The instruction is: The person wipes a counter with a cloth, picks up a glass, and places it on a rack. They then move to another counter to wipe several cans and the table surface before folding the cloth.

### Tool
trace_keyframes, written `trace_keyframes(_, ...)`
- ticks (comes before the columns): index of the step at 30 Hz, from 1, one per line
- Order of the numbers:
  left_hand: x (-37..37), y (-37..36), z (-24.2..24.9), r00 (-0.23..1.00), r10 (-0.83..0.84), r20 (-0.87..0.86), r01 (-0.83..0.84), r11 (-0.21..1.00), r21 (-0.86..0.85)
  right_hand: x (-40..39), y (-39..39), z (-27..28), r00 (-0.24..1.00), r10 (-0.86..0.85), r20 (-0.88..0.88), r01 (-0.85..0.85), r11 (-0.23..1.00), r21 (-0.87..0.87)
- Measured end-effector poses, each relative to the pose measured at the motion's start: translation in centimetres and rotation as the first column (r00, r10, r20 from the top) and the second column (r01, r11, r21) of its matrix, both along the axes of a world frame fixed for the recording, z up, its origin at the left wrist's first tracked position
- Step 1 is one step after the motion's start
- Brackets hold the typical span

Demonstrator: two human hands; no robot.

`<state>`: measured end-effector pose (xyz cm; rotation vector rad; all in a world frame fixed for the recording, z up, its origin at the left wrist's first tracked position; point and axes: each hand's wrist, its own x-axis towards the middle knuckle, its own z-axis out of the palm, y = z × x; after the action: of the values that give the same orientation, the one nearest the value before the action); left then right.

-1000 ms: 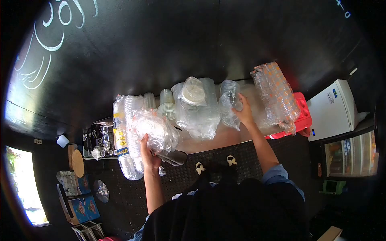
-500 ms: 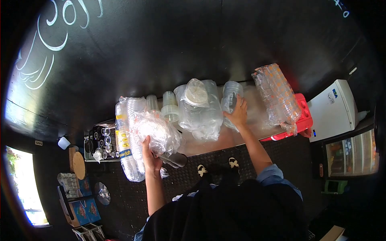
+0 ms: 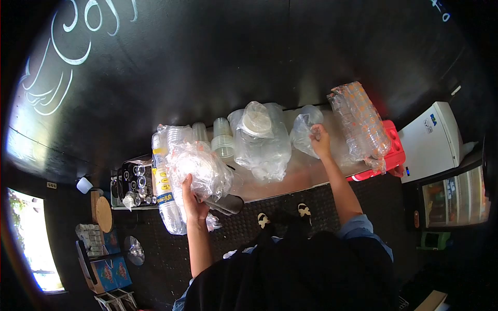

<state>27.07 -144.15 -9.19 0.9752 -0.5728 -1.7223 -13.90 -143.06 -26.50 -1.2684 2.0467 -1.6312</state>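
Observation:
My left hand (image 3: 194, 202) grips the near side of a crinkled clear plastic bag of white items (image 3: 199, 168), beside long sleeves of clear cups (image 3: 170, 205). Further right, my right hand (image 3: 320, 140) pinches the edge of a clear plastic bag (image 3: 305, 129) on the metal table (image 3: 259, 191). Between the hands stand a large clear bag (image 3: 267, 153) with a smaller wrapped stack of white lids (image 3: 257, 123) on top, and stacked clear cups (image 3: 223, 142).
Orange-patterned wrapped cups (image 3: 360, 122) lie by a red crate (image 3: 393, 147) at the right. Beyond are a white fridge (image 3: 433, 140) and a glass-door cooler (image 3: 454, 199). A rack of glasses (image 3: 137, 181) stands left. A black wall rises behind the table.
My right hand has moved slightly right and its fingers have closed on the clear bag, which now looks puffed up. My left hand keeps its hold.

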Motion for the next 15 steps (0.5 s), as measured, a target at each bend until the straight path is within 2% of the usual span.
trace_keyframes(4, 0.3, 0.2, 0.5, 1.000, 0.014, 0.015, -0.014, 0.999, -0.036, 1.5, 1.2, 7.3, 0.998, 0.060, -0.030, -0.058, 0.997, 0.052)
trace_keyframes(6, 0.7, 0.2, 0.3, 1.000, 0.022, 0.006, -0.022, 0.999, -0.038, 2.4, 1.1, 10.1, 0.980, 0.161, -0.118, -0.169, 0.984, -0.054)
trace_keyframes(7, 0.8, 0.2, 0.2, 1.000, 0.028, -0.002, -0.028, 0.999, -0.041, 3.0, 1.0, 11.8, 0.980, 0.162, -0.120, -0.169, 0.984, -0.055)
trace_keyframes(9, 1.2, 0.4, 0.3, 0.999, 0.035, -0.020, -0.037, 0.997, -0.063, 4.7, 0.3, 14.9, 0.929, 0.357, -0.101, -0.367, 0.924, -0.106)
trace_keyframes(10, 1.5, 0.5, 0.4, 0.998, 0.043, -0.035, -0.045, 0.995, -0.084, 5.6, -0.3, 16.0, 0.926, 0.362, -0.104, -0.372, 0.922, -0.108)
trace_keyframes(12, 1.9, 0.9, 1.1, 0.996, 0.065, -0.058, -0.069, 0.995, -0.070, 7.8, -1.9, 17.6, 0.810, 0.572, -0.130, -0.585, 0.802, -0.118)
trace_keyframes(14, 2.3, 1.3, 1.5, 0.992, 0.092, -0.081, -0.097, 0.994, -0.057, 10.3, -4.0, 18.2, 0.715, 0.684, -0.144, -0.696, 0.715, -0.058)
trace_keyframes(15, 2.5, 1.5, 1.4, 0.991, 0.104, -0.088, -0.109, 0.992, -0.058, 11.6, -5.3, 18.0, 0.706, 0.693, -0.149, -0.706, 0.706, -0.060)
